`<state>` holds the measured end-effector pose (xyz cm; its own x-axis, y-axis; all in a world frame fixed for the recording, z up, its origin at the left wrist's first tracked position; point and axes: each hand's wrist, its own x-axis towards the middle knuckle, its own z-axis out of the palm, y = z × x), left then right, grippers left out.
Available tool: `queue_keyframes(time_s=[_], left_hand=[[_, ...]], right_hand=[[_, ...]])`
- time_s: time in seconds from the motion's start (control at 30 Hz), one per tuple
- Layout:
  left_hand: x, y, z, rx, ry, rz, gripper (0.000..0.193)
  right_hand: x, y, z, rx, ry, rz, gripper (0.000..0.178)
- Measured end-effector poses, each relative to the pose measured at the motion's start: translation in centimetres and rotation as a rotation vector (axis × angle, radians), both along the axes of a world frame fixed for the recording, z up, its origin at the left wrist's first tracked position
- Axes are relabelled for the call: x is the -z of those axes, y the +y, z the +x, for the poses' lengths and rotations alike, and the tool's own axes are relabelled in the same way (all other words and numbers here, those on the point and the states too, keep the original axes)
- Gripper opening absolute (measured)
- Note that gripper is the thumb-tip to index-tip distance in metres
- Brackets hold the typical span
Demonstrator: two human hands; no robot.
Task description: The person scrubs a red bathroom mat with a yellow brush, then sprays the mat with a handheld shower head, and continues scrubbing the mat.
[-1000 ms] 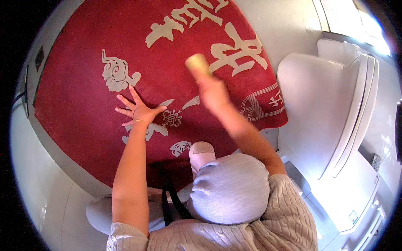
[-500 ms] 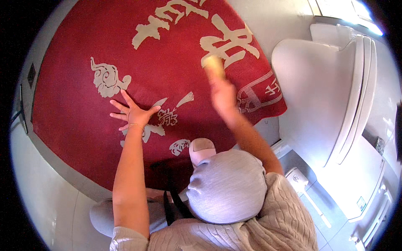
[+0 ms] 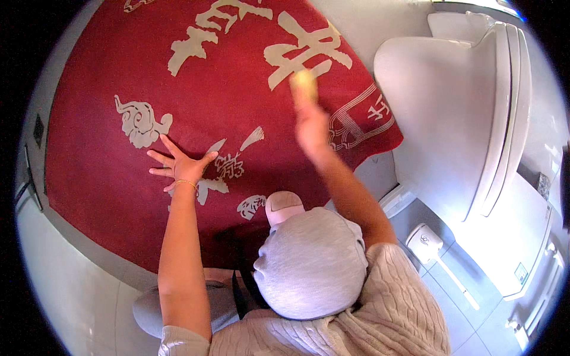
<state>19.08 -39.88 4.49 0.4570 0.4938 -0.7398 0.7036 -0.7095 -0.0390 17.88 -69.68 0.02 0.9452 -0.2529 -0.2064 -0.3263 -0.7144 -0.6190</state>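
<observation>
A large red mat [image 3: 83,160] with pale characters and cloud shapes lies spread before me. My left hand [image 3: 185,167] rests on it with fingers spread, beside the pale cloud figure [image 3: 139,126]; nothing is in it. On the right, my right hand [image 3: 312,132] is closed round a small yellow block [image 3: 304,84], against the mat just below a large pale character [image 3: 306,47]. Motion blurs the block, and I cannot tell whether it is a brush or a sponge.
A white toilet [image 3: 436,101] stands at the right, beside the mat's edge. On the grey floor tiles is a white holder [image 3: 424,240] with a long handle. My shoe [image 3: 284,204] and grey-covered knee [image 3: 312,264] are near the mat's front.
The view has shifted slightly, so the mat's pattern sits further left. My right hand with the yellow block has moved rightward along the character. My left hand stays beside the cloud figure.
</observation>
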Motion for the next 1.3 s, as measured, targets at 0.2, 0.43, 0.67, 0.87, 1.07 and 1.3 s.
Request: queue_keyframes(time_s=[0.2, 0.43, 0.67, 0.87, 1.07, 1.3], left_hand=[[0.1, -0.1, 0.3, 0.015, 0.007, 0.021, 0.149], [0.5, -0.1, -0.6, 0.019, 0.009, 0.022, 0.147], [0.8, 0.1, -0.3, 0.023, -0.022, -0.004, 0.147], [0.3, -0.3, -0.1, 0.019, -0.029, -0.007, 0.146], [0.4, 0.4, -0.6, 0.014, -0.039, 0.014, 0.146], [0.7, 0.4, -0.8, 0.019, -0.087, -0.038, 0.146]], right_hand=[[0.1, -0.9, -3.8, -0.424, 0.189, -0.238, 0.024], [1.2, -10.7, -2.8, 0.541, 0.023, -0.194, 0.040], [-2.1, -2.9, -3.5, -0.225, 0.208, -0.188, 0.040], [-0.3, -15.8, -8.0, 0.544, 0.094, -0.327, 0.045], [-1.3, -0.3, -10.2, -0.038, 0.256, -0.110, 0.023], [0.1, -8.8, -13.7, -0.293, 0.381, -0.466, 0.029]])
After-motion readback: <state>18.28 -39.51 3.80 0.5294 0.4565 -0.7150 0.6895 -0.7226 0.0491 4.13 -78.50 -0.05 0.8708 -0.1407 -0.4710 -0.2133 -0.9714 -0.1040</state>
